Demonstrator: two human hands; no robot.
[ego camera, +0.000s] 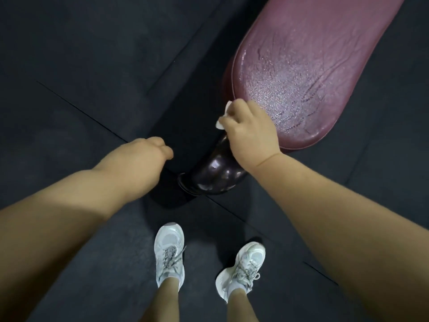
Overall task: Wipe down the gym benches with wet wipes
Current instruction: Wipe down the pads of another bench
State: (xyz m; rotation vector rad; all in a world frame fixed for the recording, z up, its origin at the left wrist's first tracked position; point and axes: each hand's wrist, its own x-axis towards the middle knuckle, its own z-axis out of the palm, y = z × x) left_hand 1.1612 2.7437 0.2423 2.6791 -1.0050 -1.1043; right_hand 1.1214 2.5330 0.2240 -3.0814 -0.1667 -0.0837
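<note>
We bunch the limp, light wipe (222, 117) in the curled fingers of our right hand (249, 133) at the slick bench (301, 77)'s seven o'clock edge — our left hand (148, 155) curls its fingers under, contents unseen.

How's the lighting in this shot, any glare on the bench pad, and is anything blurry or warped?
Head view: dim overall, dark floor low in detail; glare off the streaked bench pad beside the right hand gripping the wipe; bright spots on the glossy bench leg; left hand slightly soft; wide lens stretches both forearms toward the edges.
</note>
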